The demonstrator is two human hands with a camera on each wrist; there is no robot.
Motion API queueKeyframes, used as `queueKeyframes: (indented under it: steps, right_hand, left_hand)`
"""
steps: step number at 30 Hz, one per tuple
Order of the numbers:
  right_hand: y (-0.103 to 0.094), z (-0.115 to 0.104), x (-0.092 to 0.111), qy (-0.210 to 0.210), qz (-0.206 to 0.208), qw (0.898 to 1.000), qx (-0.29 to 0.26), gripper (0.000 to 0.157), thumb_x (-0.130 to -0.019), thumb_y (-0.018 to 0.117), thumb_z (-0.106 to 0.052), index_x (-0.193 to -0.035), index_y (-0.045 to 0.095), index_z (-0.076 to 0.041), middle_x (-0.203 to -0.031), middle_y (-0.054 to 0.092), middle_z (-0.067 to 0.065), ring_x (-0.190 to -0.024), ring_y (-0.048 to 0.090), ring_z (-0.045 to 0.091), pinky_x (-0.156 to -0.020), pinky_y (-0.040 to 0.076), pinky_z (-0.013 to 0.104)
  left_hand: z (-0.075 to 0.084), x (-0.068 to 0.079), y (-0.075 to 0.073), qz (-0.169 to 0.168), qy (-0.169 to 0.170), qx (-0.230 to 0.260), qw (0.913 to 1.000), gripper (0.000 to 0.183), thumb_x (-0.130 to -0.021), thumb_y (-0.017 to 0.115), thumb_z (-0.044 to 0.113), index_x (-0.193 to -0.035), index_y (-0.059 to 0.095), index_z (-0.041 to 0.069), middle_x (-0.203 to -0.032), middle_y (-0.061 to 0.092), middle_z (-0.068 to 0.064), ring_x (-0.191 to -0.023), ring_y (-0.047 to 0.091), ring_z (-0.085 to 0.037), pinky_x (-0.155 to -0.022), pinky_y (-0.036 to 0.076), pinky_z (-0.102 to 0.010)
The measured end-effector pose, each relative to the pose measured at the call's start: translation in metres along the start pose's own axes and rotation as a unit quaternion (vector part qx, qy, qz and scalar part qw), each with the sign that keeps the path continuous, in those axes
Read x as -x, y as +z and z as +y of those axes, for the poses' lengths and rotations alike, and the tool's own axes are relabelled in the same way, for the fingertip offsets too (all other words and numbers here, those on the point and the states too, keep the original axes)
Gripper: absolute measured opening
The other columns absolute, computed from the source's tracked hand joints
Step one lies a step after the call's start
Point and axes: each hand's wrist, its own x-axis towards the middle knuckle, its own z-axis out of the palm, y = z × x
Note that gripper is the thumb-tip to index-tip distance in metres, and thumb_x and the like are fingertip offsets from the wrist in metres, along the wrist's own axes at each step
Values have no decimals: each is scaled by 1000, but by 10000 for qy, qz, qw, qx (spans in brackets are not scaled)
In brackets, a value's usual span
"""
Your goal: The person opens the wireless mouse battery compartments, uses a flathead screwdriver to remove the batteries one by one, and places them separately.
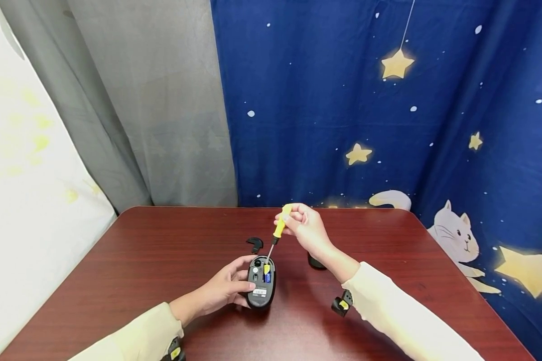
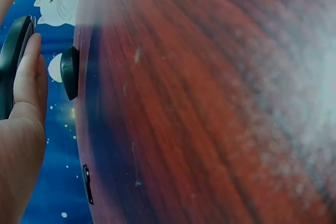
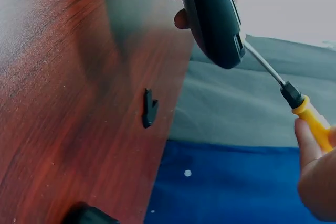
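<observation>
A black computer mouse (image 1: 261, 293) is held above the table by my left hand (image 1: 228, 283), its underside facing me. In that underside, the open compartment shows a yellow-and-blue battery (image 1: 267, 277). My right hand (image 1: 304, 228) grips a screwdriver by its yellow handle (image 1: 280, 225), and the metal shaft (image 3: 265, 65) slants down with its tip at the top end of the battery. The right wrist view shows the mouse from its side, with left-hand fingertips (image 3: 181, 19) behind it. A loose black cover piece (image 1: 255, 244) lies on the table beyond the mouse.
Partly hidden behind my right forearm, a black rounded object (image 1: 316, 262) sits on the reddish-brown wooden table (image 1: 185, 235). Grey and blue star-patterned curtains (image 1: 320, 100) hang behind the far edge. A black strap device (image 1: 342, 304) hangs at my right sleeve.
</observation>
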Motion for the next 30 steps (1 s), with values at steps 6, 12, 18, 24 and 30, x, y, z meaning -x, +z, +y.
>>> queueKeyframes:
  steps: [6,12,18,24,30]
  right_hand:
    - [3,-11,16,-1119,-484,9922,260,20,-93,60,4,-111,54,9,-104,67,22,-100,63,45,-80,55,39]
    - [5,-8,27,-1985,-928,9729,744,20,-90,60,10,-110,56,8,-103,67,24,-97,66,38,-82,54,36]
    - [8,-7,27,-2039,-1074,9693,861,21,-90,60,10,-110,56,8,-100,68,22,-94,66,39,-78,56,37]
    - [8,-7,17,-1196,-856,9878,509,18,-93,60,5,-110,55,8,-101,66,26,-92,68,34,-76,57,39]
    - [4,-4,7,-228,-598,9979,94,20,-93,57,6,-113,52,10,-100,66,23,-87,70,26,-77,55,48]
  left_hand:
    - [3,0,1,28,-34,38,10000,69,-92,60,1,-149,21,7,-124,57,-22,-95,66,-29,-70,58,-40]
    - [1,1,1,67,-48,46,10000,68,-92,60,0,-148,21,4,-121,59,-22,-95,66,-30,-72,57,-44]
    - [-3,3,0,16,-6,27,10000,69,-92,59,-3,-148,20,4,-122,58,-23,-96,66,-32,-70,57,-44]
    - [-3,3,1,-54,21,31,10000,69,-92,59,-3,-148,21,4,-123,57,-24,-96,66,-32,-70,57,-43]
    - [-4,4,3,-161,17,-7,9999,69,-91,59,-3,-148,21,3,-123,57,-23,-96,66,-31,-70,57,-42]
